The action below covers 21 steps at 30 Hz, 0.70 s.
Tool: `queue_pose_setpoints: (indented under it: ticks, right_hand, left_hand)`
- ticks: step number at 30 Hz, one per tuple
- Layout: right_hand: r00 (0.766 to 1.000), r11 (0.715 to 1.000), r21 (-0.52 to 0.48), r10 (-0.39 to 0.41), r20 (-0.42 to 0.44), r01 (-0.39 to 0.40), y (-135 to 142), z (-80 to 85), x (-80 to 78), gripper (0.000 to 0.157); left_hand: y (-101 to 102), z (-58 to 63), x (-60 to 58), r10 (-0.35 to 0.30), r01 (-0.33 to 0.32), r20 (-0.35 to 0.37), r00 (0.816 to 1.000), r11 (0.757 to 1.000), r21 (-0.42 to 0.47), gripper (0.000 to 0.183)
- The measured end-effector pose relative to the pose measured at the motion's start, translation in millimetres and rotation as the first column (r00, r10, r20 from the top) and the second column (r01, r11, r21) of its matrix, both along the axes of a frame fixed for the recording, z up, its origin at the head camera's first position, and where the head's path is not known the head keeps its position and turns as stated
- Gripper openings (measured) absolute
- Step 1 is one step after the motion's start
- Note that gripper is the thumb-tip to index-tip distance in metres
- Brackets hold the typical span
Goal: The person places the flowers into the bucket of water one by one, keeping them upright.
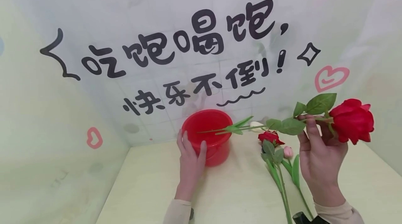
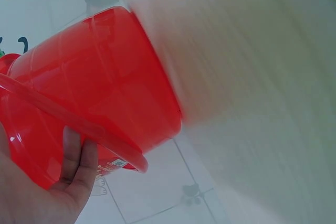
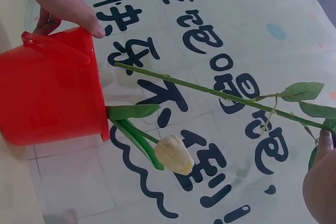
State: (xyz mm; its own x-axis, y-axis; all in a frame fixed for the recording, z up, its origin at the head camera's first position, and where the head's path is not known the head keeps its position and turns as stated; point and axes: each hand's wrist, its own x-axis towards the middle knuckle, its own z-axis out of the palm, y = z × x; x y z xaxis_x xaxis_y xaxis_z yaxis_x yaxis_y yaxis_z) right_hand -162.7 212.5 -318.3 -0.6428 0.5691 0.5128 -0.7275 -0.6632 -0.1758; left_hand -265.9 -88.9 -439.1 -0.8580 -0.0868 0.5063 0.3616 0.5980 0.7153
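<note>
A red plastic bucket (image 1: 218, 153) stands upright near the back of the table. My left hand (image 1: 192, 159) holds it at its left side, thumb by the front rim and fingers along the wall. In the left wrist view, the fingers lie beside the bucket's handle (image 2: 68, 116). A white tulip (image 3: 175, 154) leans out over the rim, its lower stem inside. With my right hand (image 1: 325, 161) I pinch a large red rose (image 1: 353, 121) just below its bloom, the stem level and pointing left. The bare stem end (image 3: 136, 70) is above the bucket's mouth.
Right of the bucket, another red rose (image 1: 269, 137) and a pink tulip (image 1: 288, 152) lie on the pale table (image 1: 144, 182), stems toward the near edge. A printed sheet (image 1: 150, 88) with black lettering rises behind the bucket.
</note>
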Motion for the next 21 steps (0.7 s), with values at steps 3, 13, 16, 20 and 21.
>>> queue_pose_setpoints:
  ticks: [3,13,16,20,21]
  right_hand:
    - [1.0,1.0,0.0,0.013,0.014,-0.013,-1.9,-1.9,-1.6,0.053]
    - [0.996,1.0,0.013,-0.004,0.094,0.003,-13.4,-9.8,-7.6,0.047]
    - [0.992,1.0,0.001,0.005,0.127,-0.005,-15.2,-12.5,-8.0,0.043]
    - [0.992,0.999,0.049,0.004,0.129,-0.011,-17.5,-14.9,-8.4,0.038]
    - [0.993,0.998,0.064,0.005,0.12,-0.013,-17.8,-15.4,-8.6,0.038]
  left_hand:
    - [0.4,0.2,0.6,-0.002,0.002,0.0,1.0,1.0,0.004,0.103]
    - [-1.3,4.1,-1.9,-0.019,0.019,-0.02,1.0,1.0,0.013,0.106]
    - [-1.3,2.9,-0.5,-0.018,0.018,-0.011,1.0,1.0,0.015,0.106]
    - [-1.1,2.0,1.2,-0.009,0.009,0.005,1.0,1.0,0.014,0.105]
    - [-0.9,2.2,1.3,-0.008,0.008,0.006,1.0,1.0,0.016,0.105]
